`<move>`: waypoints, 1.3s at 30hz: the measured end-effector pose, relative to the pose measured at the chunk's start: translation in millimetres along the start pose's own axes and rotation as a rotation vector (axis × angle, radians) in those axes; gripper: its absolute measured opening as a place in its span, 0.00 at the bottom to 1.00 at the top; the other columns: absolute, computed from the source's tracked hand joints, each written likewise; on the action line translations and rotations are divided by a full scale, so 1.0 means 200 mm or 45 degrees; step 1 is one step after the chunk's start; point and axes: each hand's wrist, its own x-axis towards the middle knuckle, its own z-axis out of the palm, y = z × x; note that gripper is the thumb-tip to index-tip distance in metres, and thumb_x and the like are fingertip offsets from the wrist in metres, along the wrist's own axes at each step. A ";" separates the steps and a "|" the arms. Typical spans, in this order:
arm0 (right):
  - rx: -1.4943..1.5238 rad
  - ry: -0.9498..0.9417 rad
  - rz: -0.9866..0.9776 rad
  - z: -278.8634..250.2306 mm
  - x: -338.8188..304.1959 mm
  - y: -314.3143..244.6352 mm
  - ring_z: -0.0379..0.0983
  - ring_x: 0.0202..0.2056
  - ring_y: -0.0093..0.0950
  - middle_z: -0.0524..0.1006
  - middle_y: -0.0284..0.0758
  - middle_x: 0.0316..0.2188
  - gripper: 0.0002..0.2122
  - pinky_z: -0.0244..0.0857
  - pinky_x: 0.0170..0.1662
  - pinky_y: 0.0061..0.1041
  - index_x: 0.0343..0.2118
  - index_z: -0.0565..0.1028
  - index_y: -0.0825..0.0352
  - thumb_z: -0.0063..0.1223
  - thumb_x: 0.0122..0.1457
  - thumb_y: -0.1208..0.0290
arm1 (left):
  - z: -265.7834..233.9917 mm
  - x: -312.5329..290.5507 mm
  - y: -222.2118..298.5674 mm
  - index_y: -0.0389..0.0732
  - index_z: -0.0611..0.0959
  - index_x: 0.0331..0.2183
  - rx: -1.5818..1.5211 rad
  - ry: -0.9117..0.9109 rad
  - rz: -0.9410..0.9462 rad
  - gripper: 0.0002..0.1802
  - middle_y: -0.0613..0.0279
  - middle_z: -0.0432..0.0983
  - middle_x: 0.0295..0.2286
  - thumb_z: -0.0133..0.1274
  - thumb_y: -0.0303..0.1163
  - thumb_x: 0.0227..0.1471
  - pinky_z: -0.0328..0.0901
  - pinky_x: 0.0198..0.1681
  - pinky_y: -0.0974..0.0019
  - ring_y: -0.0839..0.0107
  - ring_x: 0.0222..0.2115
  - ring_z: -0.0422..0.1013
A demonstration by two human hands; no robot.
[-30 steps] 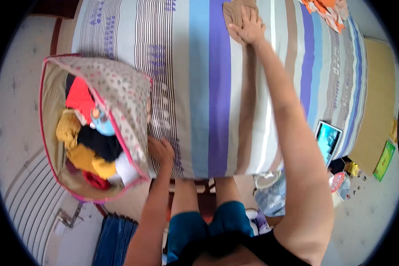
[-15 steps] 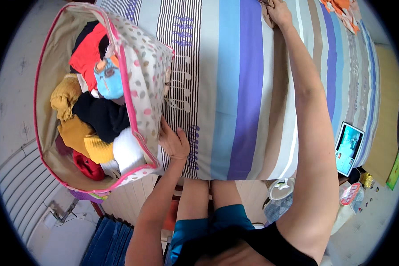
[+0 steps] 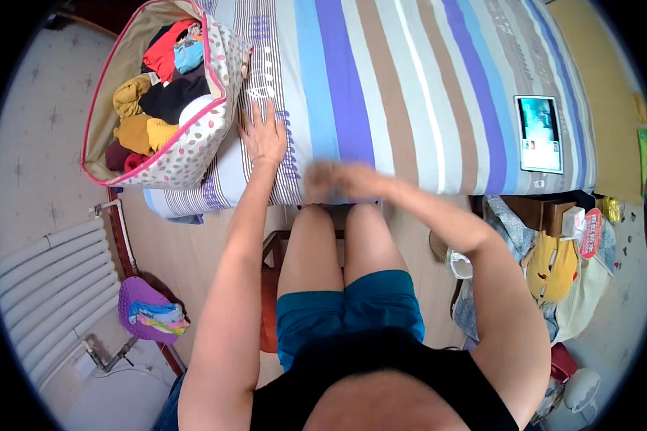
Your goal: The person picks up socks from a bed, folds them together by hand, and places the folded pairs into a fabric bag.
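I sit on a stool [image 3: 267, 287] at the edge of a bed with a striped sheet [image 3: 410, 86]. My left hand [image 3: 264, 133] lies flat on the sheet, fingers spread, right beside a dotted fabric bag [image 3: 194, 136] packed with folded clothes in red, blue, black and mustard. My right hand [image 3: 331, 179] is blurred with motion at the bed's near edge, just above my knees; whether it holds anything I cannot make out.
A tablet [image 3: 539, 133] with a lit screen lies on the sheet at the right. A white radiator [image 3: 50, 287] stands at the left, with a purple cloth item [image 3: 151, 312] beside it. Bags and clutter [image 3: 553, 266] crowd the floor to the right.
My right arm has pulled back from the far side of the bed to its near edge. My left hand has stayed on the sheet by the bag. The view has tilted downward.
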 end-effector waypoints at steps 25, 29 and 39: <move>-1.317 1.215 0.596 -1.59 0.88 0.96 0.64 0.41 0.37 0.67 0.35 0.40 0.15 0.58 0.40 0.43 0.43 0.65 0.45 0.44 0.50 0.61 | 0.05 -0.08 -0.10 0.42 0.60 0.52 -0.218 -0.041 0.210 0.33 0.51 0.50 0.53 0.39 0.39 0.40 0.45 0.51 0.49 0.50 0.53 0.47; -0.987 0.963 0.298 -1.38 0.61 0.87 0.65 0.40 0.41 0.68 0.40 0.39 0.12 0.60 0.42 0.34 0.39 0.69 0.54 0.43 0.50 0.66 | 0.01 -0.07 -0.04 0.42 0.60 0.52 -0.190 -0.102 0.155 0.35 0.53 0.49 0.53 0.41 0.37 0.37 0.44 0.52 0.49 0.52 0.53 0.47; -0.509 0.393 0.217 -0.28 -0.57 0.33 0.66 0.37 0.39 0.71 0.40 0.32 0.14 0.61 0.39 0.34 0.35 0.71 0.61 0.47 0.41 0.77 | -0.04 -0.10 -0.04 0.42 0.62 0.51 -0.142 0.061 0.198 0.33 0.53 0.52 0.52 0.42 0.37 0.38 0.45 0.53 0.52 0.53 0.53 0.48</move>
